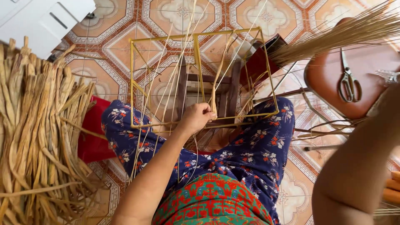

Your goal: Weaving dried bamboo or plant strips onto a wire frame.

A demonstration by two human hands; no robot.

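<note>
A yellow box-shaped wire frame (200, 37) rests across my knees, with thin pale reed strands (175, 71) running over it. My left hand (198, 116) is closed on a flat dried fibre strip (213, 98) at the frame's near bar. My right forearm (358, 158) reaches up to the right edge; the right hand itself is out of view. A bundle of fine straw-coloured sticks (346, 31) fans out at the upper right.
A big heap of dried flat fibre strips (37, 133) lies on the left of the tiled floor. Scissors (348, 79) lie on a brown stool seat (329, 75). A red stool (89, 137) is under my left leg. A white box (41, 18) sits top left.
</note>
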